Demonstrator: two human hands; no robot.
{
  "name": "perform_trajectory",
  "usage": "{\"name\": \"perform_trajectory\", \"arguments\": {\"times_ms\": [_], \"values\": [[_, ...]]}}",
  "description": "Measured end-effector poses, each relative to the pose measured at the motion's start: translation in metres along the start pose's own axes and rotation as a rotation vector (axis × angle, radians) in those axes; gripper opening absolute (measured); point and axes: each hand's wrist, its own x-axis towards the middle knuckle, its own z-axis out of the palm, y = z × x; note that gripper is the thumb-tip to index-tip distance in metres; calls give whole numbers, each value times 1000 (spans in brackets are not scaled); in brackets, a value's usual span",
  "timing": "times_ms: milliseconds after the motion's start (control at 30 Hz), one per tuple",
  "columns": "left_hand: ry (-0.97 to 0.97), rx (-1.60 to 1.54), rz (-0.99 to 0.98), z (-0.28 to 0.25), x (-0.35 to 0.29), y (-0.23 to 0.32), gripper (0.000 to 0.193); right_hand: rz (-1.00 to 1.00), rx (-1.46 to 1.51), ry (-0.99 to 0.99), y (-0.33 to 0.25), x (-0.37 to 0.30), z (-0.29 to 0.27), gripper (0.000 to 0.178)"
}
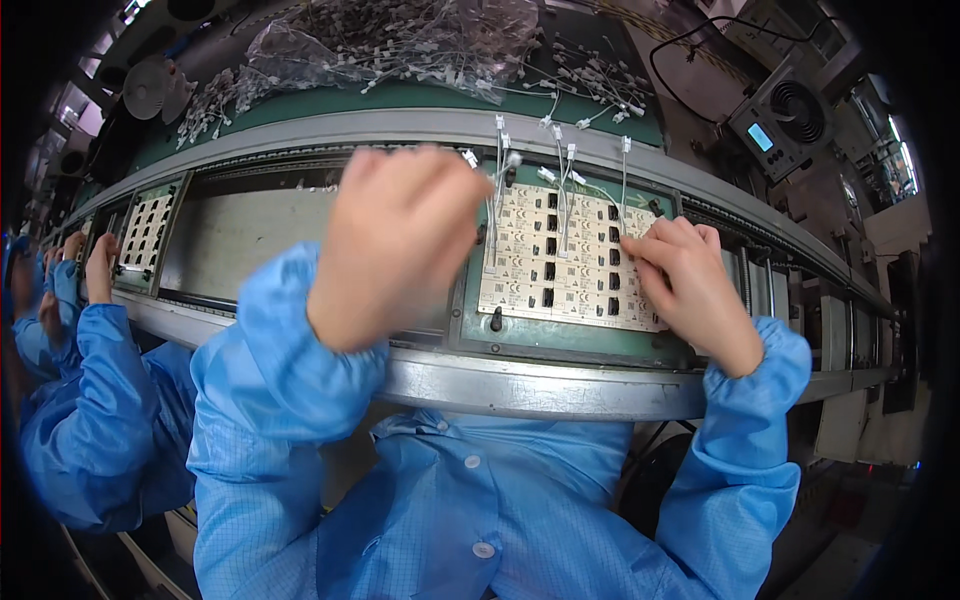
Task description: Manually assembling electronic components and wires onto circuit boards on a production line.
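The beige circuit panel (585, 278) lies inside the green carrier (575, 340), and the work on it looks only partly done: a few white cables (563, 215) lie over its far edge, while most of the black connectors (548, 298) toward the near edge have no cable lying at them; whether any is plugged in, I cannot tell. The left hand (400, 240), blurred, is raised by the carrier's left edge with its fingers curled in beside the cables; I cannot tell whether they hold one. The right hand (690, 275) rests over the panel's right edge, fingers bunched narrowly near a connector, their grip hidden. The carrier sits between the metal rails (540, 388) of a conveyor. Beyond its far rail, a green table (420, 98) bears a heap of cables on clear plastic (390, 50). A small fan (147, 90) stands off its left end, a metal box with a lit screen (785, 120) to the right. Further left, a co-worker's hand (100, 270) is at another panel (150, 232).
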Motion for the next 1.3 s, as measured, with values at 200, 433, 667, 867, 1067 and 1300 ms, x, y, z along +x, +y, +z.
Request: {"name": "perform_trajectory", "arguments": {"times_ms": [200,433,667,867,1067,1300], "values": [[-309,79,-93,5,-41,46,16,2,0,153,59,86,9,20],[-429,15,-206,5,-44,50,12,-27,-165,0,113,152,45,24],[-415,69,-202,6,-37,47,15,-144,-312,-40,102,151,42,12],[-217,58,-271,-6,-28,47,18,-377,-672,51,102,158,44,13],[-280,147,-230,7,-41,53,23,-560,-766,-32,118,169,49,20],[-415,-83,-424,0,-43,45,20,127,445,151,58,164,-3,14]]}}
